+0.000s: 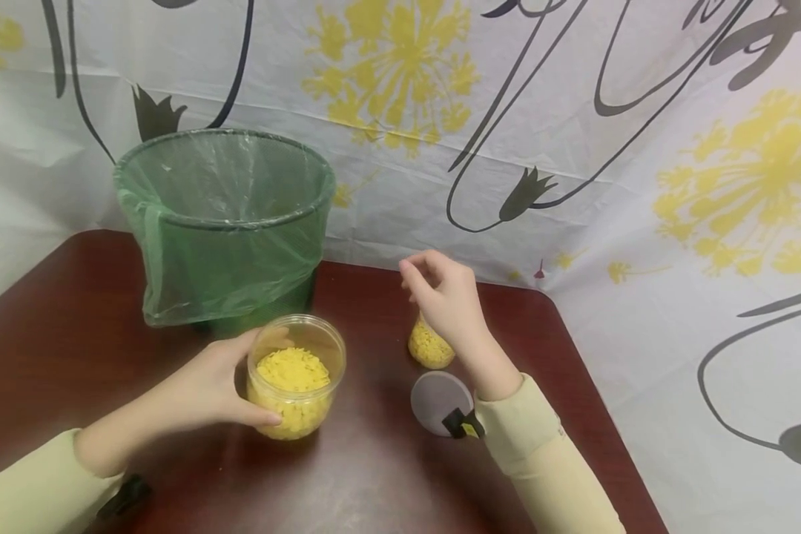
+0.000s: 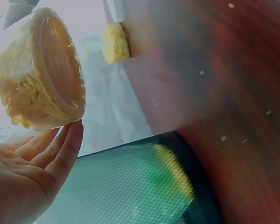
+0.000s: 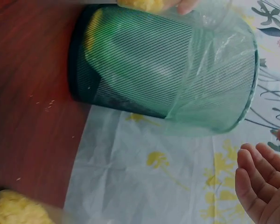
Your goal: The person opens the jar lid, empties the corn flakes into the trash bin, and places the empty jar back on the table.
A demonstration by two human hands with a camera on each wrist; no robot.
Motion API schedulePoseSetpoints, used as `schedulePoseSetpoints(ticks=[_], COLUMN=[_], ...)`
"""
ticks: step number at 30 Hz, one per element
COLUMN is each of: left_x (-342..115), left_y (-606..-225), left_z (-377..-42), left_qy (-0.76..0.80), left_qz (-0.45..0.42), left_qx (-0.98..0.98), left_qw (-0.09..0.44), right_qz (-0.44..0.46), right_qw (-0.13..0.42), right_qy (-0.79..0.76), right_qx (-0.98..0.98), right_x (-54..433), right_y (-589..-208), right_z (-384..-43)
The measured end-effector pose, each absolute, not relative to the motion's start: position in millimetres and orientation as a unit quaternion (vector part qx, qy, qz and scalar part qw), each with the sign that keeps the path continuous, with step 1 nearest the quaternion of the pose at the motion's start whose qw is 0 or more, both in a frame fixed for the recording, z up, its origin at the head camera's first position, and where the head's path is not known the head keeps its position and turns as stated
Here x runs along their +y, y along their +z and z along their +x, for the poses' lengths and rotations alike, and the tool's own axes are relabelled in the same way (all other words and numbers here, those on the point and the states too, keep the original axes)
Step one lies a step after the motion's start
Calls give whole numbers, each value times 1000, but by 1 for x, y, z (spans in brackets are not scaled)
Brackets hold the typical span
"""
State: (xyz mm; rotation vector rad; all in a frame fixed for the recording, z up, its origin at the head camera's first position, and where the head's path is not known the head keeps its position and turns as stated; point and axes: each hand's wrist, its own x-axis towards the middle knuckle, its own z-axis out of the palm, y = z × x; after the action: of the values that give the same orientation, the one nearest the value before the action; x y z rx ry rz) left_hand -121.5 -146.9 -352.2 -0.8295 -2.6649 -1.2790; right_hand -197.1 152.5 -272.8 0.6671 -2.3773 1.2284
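Observation:
My left hand (image 1: 207,386) grips a clear plastic tub (image 1: 296,419) of yellow flakes, thumb on its near side and fingers round the far side. In the left wrist view the tub (image 2: 23,91) is raised above the table, its base showing. My right hand (image 1: 450,304) is in the air over a small clear vessel (image 1: 431,347) with yellow bits in it; its upper part is hidden behind the hand. In the right wrist view the fingers (image 3: 266,175) bend loosely, with nothing seen between them.
A green-lined mesh bin (image 1: 240,267) stands at the back left, some yellow low inside it. A grey disc (image 1: 437,400) lies near the small vessel. Loose flakes dot the dark red table (image 2: 242,93). Behind hangs a patterned white cloth (image 1: 400,200).

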Motion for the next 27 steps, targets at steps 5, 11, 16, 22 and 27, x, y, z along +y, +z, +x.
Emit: schedulePoseSetpoints(ticks=[5, 11, 16, 22, 27], left_x=[-148, -152, -158, -167, -175], left_y=[-335, -315, -301, -285, -273], left_z=[-115, -107, -106, -106, -107], left_qy=[-406, -398, -395, -395, -393], left_qz=[-273, -279, -275, -264, -248], left_qx=[-870, -871, -869, -866, -869], left_qw=[47, 76, 114, 158, 169], right_qz=[239, 236, 225, 200, 186], right_qw=[175, 146, 98, 65, 34], right_qy=[439, 443, 449, 464, 486], right_qx=[-848, -853, -859, -861, -853], right_x=[140, 122, 109, 99, 93], right_y=[-256, -237, -228, -219, -213], right_z=[-204, -217, -228, -240, -247])
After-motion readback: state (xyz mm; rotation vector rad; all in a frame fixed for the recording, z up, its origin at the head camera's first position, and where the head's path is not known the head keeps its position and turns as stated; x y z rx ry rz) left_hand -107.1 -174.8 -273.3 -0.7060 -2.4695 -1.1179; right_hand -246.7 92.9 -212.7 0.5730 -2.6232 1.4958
